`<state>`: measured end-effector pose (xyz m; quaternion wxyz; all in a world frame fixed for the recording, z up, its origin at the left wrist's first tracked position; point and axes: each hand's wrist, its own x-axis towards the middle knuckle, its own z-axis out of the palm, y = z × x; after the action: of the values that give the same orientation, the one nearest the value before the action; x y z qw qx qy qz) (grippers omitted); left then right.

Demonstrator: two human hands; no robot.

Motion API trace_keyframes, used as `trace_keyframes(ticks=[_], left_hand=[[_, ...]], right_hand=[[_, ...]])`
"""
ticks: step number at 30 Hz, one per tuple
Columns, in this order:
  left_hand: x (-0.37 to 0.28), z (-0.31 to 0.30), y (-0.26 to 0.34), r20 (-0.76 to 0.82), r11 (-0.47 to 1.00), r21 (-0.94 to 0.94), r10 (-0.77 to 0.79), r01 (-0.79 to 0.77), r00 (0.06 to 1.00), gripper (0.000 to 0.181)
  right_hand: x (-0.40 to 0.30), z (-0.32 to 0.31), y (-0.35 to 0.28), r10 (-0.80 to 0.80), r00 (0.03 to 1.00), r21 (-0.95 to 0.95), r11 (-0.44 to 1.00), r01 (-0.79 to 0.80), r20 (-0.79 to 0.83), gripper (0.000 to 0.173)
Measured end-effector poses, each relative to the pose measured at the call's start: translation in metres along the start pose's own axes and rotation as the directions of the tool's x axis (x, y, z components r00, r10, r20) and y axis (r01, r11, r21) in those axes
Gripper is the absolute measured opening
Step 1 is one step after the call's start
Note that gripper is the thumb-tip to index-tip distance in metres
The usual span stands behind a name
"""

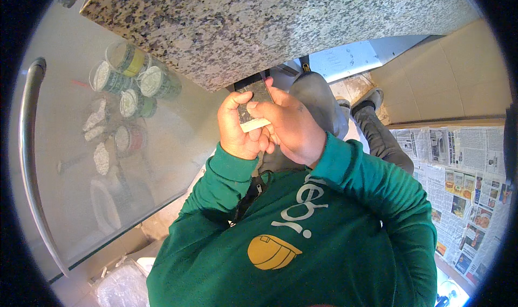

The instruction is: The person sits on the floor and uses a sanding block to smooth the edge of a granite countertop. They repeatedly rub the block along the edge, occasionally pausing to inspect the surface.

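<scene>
Both hands hold a flat, dark, phone-shaped object (259, 88) in front of my chest, just below the edge of a speckled granite slab (263, 28). Its upper face looks dusty or speckled, and a pale strip runs along its near edge. My left hand (236, 127) grips the left side, its thumb at that edge. From the other side my right hand (289, 121) wraps around it, the thumb lying across the face. Several fingers are curled beneath, partly hidden.
On the left is a glass panel (174, 145) with a curved metal handle (26, 145). Several plastic buckets (151, 80) show through it. Newspaper sheets (457, 193) cover a surface at right. My slippered foot (372, 98) is below; wrapped plastic (121, 284) lies lower left.
</scene>
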<state>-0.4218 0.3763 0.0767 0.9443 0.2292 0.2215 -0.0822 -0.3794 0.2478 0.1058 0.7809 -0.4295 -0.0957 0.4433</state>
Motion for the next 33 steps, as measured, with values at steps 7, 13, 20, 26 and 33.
trace_keyframes(ticks=[7,13,20,26,33], left_hand=[[-0.005,0.001,-0.009,0.015,0.999,0.015,0.044,-0.044,0.999,0.054],[0.015,-0.007,0.005,0.063,0.991,-0.099,-0.087,0.093,0.994,0.043],[0.003,-0.001,-0.008,-0.091,0.996,0.054,0.079,-0.074,0.993,0.041],[0.025,-0.010,0.000,-0.046,0.998,0.050,-0.036,0.038,0.998,0.032],[0.035,-0.008,-0.010,-0.091,0.998,-0.024,0.052,-0.054,0.995,0.038]], right_hand=[[-0.009,0.003,0.003,-0.003,0.998,-0.042,0.999,0.000,-0.070,0.064],[0.016,-0.007,0.002,0.095,0.982,0.086,0.993,-0.082,-0.161,0.047],[0.001,0.001,0.007,-0.026,0.993,0.019,0.999,0.028,-0.112,0.029],[0.022,-0.016,0.004,0.069,0.978,0.116,0.992,-0.046,-0.196,0.015],[0.021,-0.016,0.000,0.053,0.982,0.040,0.998,-0.046,-0.182,0.018]])
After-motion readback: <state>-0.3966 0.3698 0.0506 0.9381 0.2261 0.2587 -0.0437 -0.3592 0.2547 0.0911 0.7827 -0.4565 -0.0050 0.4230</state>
